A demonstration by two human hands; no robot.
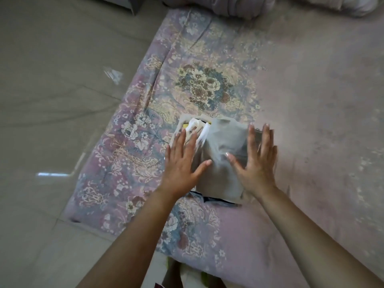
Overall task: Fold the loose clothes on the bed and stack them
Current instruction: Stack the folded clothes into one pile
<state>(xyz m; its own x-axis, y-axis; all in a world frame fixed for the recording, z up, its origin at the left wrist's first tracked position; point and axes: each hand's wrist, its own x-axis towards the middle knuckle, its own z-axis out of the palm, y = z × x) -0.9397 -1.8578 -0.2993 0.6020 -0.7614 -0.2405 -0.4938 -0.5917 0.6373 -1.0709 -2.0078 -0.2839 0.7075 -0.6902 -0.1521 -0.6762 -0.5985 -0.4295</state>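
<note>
From the head camera I look down at a bed covered by a pink floral bedspread point(207, 86), with pale floor tiles point(52, 100) to the left. Near the bed's front edge sits a stack of folded clothes point(194, 125), topped by a grey folded garment point(222, 154); white and yellow layers show at its far left corner and a dark edge peeks out underneath at the front. My left hand point(182, 163) lies flat with straight, spread fingers on the left side of the stack. My right hand point(256, 163) lies flat the same way on the right side, fingers straight and apart, gripping nothing. Rumpled bedding point(239, 5) lies bunched at the far end of the bed.
</note>
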